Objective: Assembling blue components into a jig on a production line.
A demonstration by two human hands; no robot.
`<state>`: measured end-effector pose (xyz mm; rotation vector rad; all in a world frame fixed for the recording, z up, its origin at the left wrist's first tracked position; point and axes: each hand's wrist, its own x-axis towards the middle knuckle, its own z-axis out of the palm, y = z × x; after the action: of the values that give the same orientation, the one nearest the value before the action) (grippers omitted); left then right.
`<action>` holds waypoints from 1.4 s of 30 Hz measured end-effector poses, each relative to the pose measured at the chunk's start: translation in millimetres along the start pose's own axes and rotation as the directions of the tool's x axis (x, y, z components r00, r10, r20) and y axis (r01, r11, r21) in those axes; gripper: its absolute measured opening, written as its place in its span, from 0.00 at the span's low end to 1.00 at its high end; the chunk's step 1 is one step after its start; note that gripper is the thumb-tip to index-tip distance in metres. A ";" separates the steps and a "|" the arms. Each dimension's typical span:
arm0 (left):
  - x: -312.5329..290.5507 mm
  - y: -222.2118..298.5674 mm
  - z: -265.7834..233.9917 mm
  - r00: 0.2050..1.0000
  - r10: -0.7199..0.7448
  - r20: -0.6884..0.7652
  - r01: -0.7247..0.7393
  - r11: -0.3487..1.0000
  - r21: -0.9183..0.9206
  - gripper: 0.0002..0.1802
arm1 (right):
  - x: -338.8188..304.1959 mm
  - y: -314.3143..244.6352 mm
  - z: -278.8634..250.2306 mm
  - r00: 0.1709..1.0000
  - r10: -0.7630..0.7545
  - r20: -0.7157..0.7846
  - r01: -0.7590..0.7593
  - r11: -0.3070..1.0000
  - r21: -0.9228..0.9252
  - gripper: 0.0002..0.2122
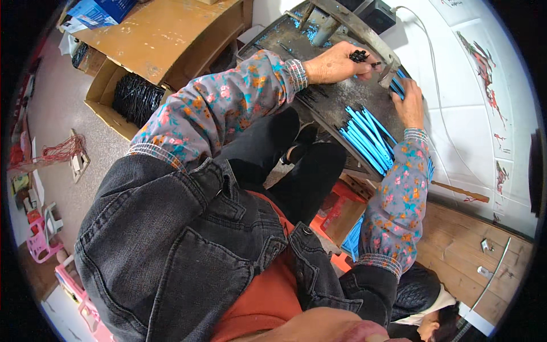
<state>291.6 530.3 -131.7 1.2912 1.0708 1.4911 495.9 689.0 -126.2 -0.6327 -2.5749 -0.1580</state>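
Observation:
My left hand [342, 64] is closed round a bunch of small black pieces [359, 56], with thumb and fingertips close to the metal head [388, 77] of a bench device. On the other side of that head, my right hand [409, 105] grips blue plastic sticks [397, 86]; how many is hidden by the fingers. Between my hands and my knees, a pile of long light-blue sticks [364, 139], several with black tips, lies on the dark worktable [336, 105]. Both forearms wear flowered sleeve covers.
A metal arm [359, 25] crosses above the table, with blue scraps [310, 31] beneath. To the left stand a wooden cabinet [154, 43] and a carton of black strips [139, 100]. A cable [433, 62] runs along the white wall. Another person [424, 302] is at the lower right.

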 end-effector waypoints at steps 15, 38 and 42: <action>13.8 -15.2 4.3 0.993 0.085 -0.079 -0.096 0.986 -0.139 0.10 | 2.4 -87.4 -41.9 0.909 0.360 0.212 -0.405 0.634 0.659 0.09; 12.4 -19.1 12.0 0.988 0.033 -0.151 -0.063 0.978 -0.197 0.11 | -3.9 -75.0 -34.1 0.824 0.380 0.420 -0.496 0.124 0.860 0.09; 10.4 -17.1 14.1 0.989 0.020 -0.149 -0.052 0.976 -0.210 0.09 | 11.2 -66.8 -40.4 0.919 0.284 0.275 -0.380 0.442 0.813 0.05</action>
<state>306.0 545.6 -144.3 1.0700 0.9534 1.6999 473.4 625.5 -85.2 -0.7101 -2.1225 1.2615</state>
